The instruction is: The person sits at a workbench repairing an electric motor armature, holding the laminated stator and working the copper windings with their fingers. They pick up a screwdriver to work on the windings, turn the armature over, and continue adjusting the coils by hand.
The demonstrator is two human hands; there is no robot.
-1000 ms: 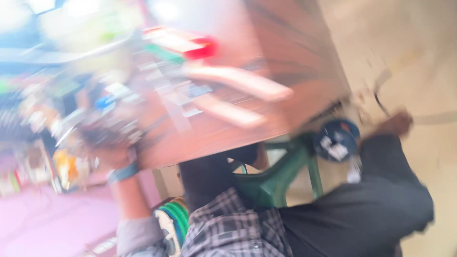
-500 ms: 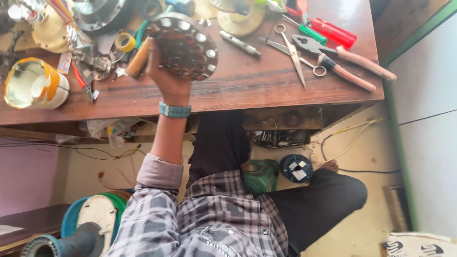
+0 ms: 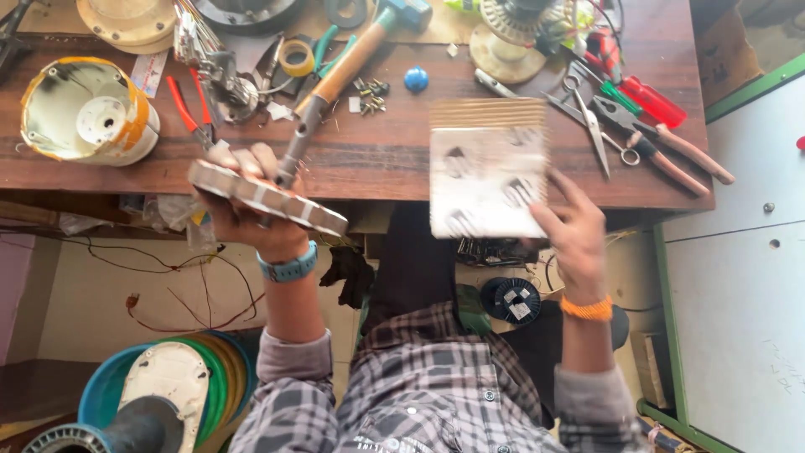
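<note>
While the round, flat metal disc [image 3: 267, 200] is gripped by the left hand [image 3: 251, 220] just off the tabletop's [image 3: 377, 159] near edge, it is held tilted and edge-on, its segmented rim turned toward the camera, seemingly so that this rim can be looked over. The left grip is closed around its underside, with fingers curled over the top. A pale square block [image 3: 486, 172] with a ribbed top edge is held upright over the near edge by the right hand [image 3: 574, 231], the grip closed on its lower right corner; its face is blurred. Behind, a wooden-handled hammer [image 3: 348, 63] lies slanted, and pliers [image 3: 662, 147] and scissors [image 3: 591, 117] are kept within reach near the right edge.
</note>
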